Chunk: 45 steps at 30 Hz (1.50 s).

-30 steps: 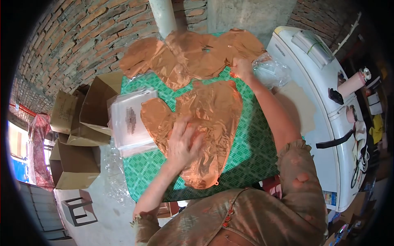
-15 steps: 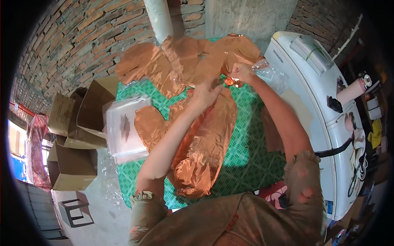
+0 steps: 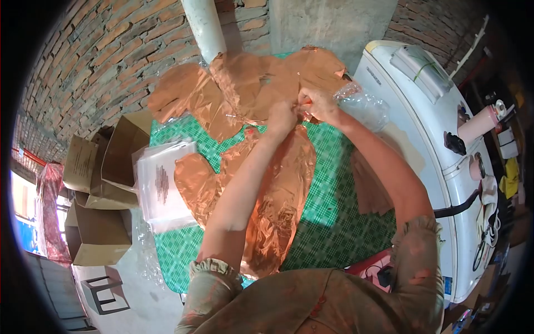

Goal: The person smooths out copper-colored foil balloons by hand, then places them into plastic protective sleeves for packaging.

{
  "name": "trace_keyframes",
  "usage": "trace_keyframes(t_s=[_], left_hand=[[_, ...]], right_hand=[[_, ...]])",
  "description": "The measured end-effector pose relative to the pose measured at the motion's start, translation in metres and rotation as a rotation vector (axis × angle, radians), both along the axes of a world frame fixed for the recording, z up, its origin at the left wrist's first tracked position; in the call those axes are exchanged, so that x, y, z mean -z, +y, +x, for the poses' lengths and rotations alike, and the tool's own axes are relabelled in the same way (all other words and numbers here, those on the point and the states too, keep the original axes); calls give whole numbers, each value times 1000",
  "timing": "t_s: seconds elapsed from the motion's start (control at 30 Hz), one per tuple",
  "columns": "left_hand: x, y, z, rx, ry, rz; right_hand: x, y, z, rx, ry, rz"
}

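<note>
A flat, crinkled copper-coloured foil balloon (image 3: 281,209) lies lengthwise on a green checked tablecloth (image 3: 339,195), with a rounded lobe at its left. Farther back, more copper foil balloons (image 3: 250,78) spread across the table. Between these two areas my hands meet. My left hand (image 3: 282,118) has its fingers closed at the edge of the foil. Close against it, my right hand (image 3: 321,106) pinches a small gathered bit of foil. The fingers hide most of what they hold. My left forearm passes over the nearer balloon.
Clear plastic bags (image 3: 167,181) are stacked at the table's left edge, beside open cardboard boxes (image 3: 100,228). Crumpled clear film (image 3: 364,108) sits at right, near a white appliance (image 3: 411,133). A pale pipe (image 3: 204,28) stands behind the table against the brick wall.
My right hand has moved left and my left hand slightly right, so they now come together at the foil. The whole view has shifted slightly.
</note>
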State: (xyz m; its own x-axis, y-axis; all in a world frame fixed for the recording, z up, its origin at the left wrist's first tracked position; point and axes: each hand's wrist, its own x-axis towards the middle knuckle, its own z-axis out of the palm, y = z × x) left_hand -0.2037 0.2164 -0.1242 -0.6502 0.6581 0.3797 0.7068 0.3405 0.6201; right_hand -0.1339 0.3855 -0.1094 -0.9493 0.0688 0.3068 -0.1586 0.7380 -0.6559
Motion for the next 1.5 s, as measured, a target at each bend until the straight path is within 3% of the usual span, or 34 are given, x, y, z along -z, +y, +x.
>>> trace_keyframes(t_s=[0.1, 0.2, 0.23, 0.33, 0.37, 0.43, 0.47, 0.7, 0.83, 0.93, 1.23, 1.5], left_hand=[[11, 0, -10, -49, -100, 90], [20, -1, -26, -166, -39, 165], [16, -3, -31, -208, -264, 117], [17, -7, -46, -208, -671, 575], [18, -11, -52, -200, -785, 642], [4, -22, -48, -172, -894, 698], [-2, -26, -47, -158, -947, 724], [-12, -44, -51, 12, -811, 869], [-43, -80, -49, 123, -871, 916], [-54, -100, -53, 156, -865, 1030], [-105, -176, -59, 138, -777, 1136], [-150, -210, -39, 321, -719, 1178]], right_hand=[[-13, -1, 4, 43, -34, 74], [-14, 1, 6, 58, -147, 128], [-13, 2, 6, 63, -192, 154], [-2, 4, 6, 182, -164, 229], [-2, 8, -1, 158, -298, 341], [-13, 11, -18, 108, -565, 564], [-14, 10, -20, 88, -526, 571], [-1, 10, -26, 315, -324, 622], [25, 31, -48, 478, -225, 571], [21, 38, -54, 413, -301, 668], [-15, 36, -62, 246, -558, 562], [-5, 49, -58, 269, -468, 578]])
